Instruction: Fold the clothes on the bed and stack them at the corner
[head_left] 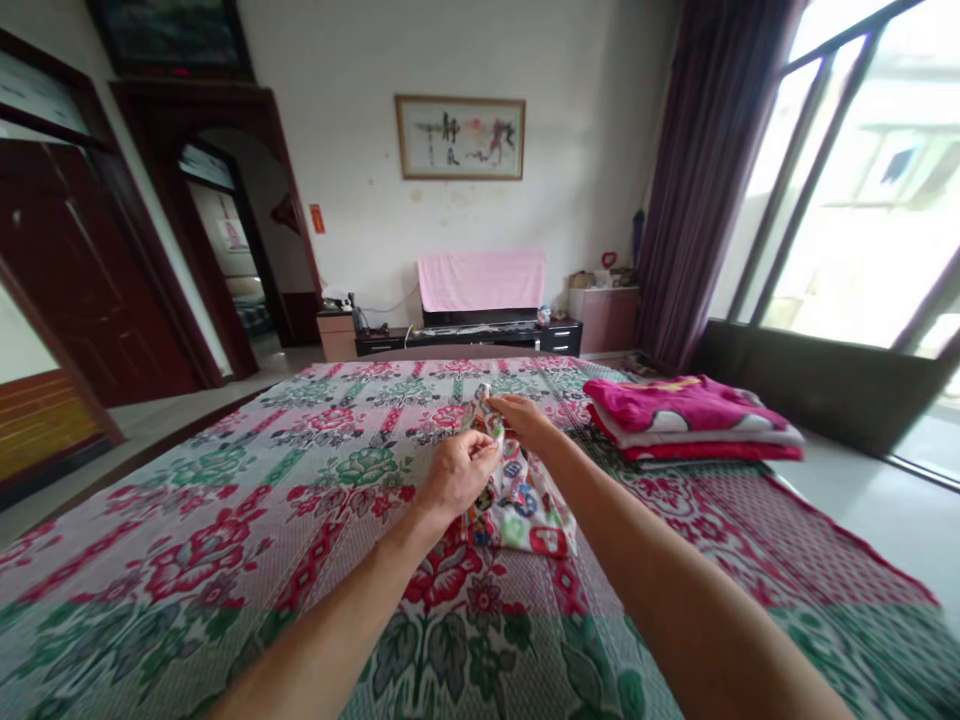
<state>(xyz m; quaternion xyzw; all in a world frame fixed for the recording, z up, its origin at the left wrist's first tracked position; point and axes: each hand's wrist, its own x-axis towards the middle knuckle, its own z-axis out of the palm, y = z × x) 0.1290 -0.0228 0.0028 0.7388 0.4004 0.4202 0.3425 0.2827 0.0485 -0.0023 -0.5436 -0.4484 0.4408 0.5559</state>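
A small white cloth with a colourful print lies partly on the flowered bedspread in front of me, its far end bunched up. Whether it is a garment or a plain piece of fabric I cannot tell. My left hand pinches the cloth's left side between thumb and fingers. Farther forward, my right hand is closed on the bunched far end, its fingertips partly hidden by the fabric. The near end of the cloth spreads out flat between my forearms.
The flowered bedspread covers the wide surface before me. To the right sits a folded stack of pink and red blankets. A low black cabinet, with a pink towel above it, stands by the far wall.
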